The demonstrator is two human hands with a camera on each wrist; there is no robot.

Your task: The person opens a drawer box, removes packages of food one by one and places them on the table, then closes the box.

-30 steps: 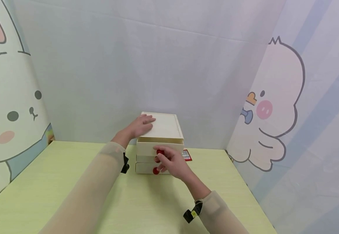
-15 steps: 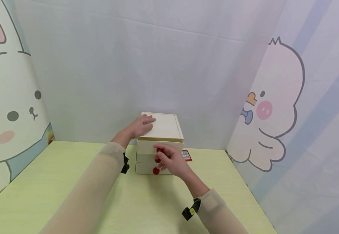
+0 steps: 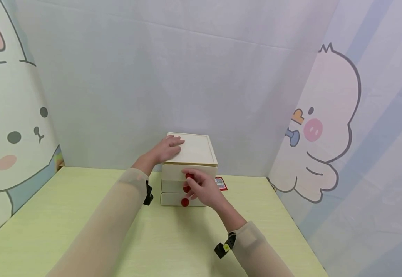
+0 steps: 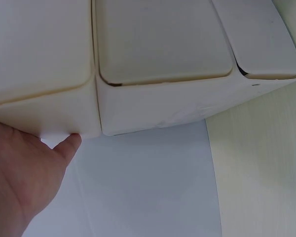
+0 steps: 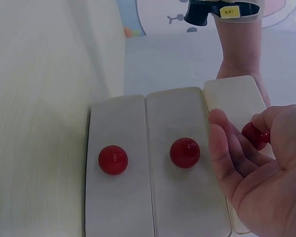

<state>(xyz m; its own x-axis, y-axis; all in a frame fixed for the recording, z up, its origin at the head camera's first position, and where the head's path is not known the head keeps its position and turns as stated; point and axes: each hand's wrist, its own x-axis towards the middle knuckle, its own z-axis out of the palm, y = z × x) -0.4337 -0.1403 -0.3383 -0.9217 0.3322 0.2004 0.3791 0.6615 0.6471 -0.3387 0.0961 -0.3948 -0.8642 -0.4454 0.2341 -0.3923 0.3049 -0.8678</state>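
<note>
A white cabinet (image 3: 192,148) with three stacked drawers stands at the back of the table. Flat on its top left edge rests my left hand (image 3: 166,149), fingers spread; the left wrist view shows the thumb against its side. My right hand (image 3: 206,189) pinches the top drawer's red knob (image 5: 255,135) between thumb and fingers. That top drawer (image 3: 173,172) sticks out only slightly under the lid. Below it, the middle knob (image 5: 185,153) and bottom knob (image 5: 113,160) are untouched.
A red-edged card with a printed label (image 3: 221,184) lies on the pale green table (image 3: 173,242), just right of the cabinet. Behind hangs a plain grey curtain (image 3: 187,77), with cartoon-printed cloth at both sides.
The top drawer has slid inward, and the gap beneath the lid has narrowed. My right hand moved forward with the knob. My left hand has stayed in place.
</note>
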